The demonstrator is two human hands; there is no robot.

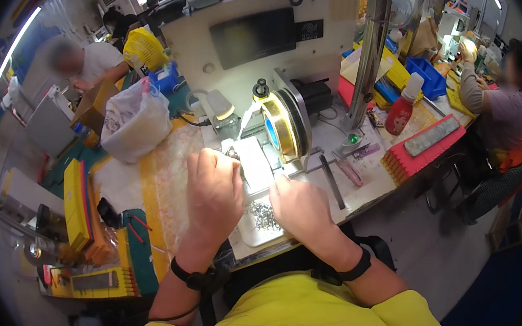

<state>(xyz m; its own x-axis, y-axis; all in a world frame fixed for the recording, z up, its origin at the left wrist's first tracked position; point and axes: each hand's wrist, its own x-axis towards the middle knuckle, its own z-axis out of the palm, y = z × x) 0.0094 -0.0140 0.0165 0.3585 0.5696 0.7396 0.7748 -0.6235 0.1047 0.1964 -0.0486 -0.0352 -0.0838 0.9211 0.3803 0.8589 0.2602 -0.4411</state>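
My left hand [213,182] is closed, its fingertips pinched together at the left edge of a brightly lit white block or plate [254,164]. Whatever it holds is hidden. On the other side of that block my right hand [302,209] has its fingers curled and pressed together by the lower right edge; nothing between them can be made out. Just beyond both hands stands a wheel with a gold-coloured rim [287,127] on a motorised machine [313,98]. Between my wrists, a white tray [255,240] holds a heap of small metal pieces [263,216].
A lamp [219,104] sits left of the wheel, below an upright white panel [188,34]. A white bag-lined bin [134,127] stands left. On the right are a dark bar [332,182], a red bottle [401,108] and a red block [425,145]. Two co-workers sit at either side.
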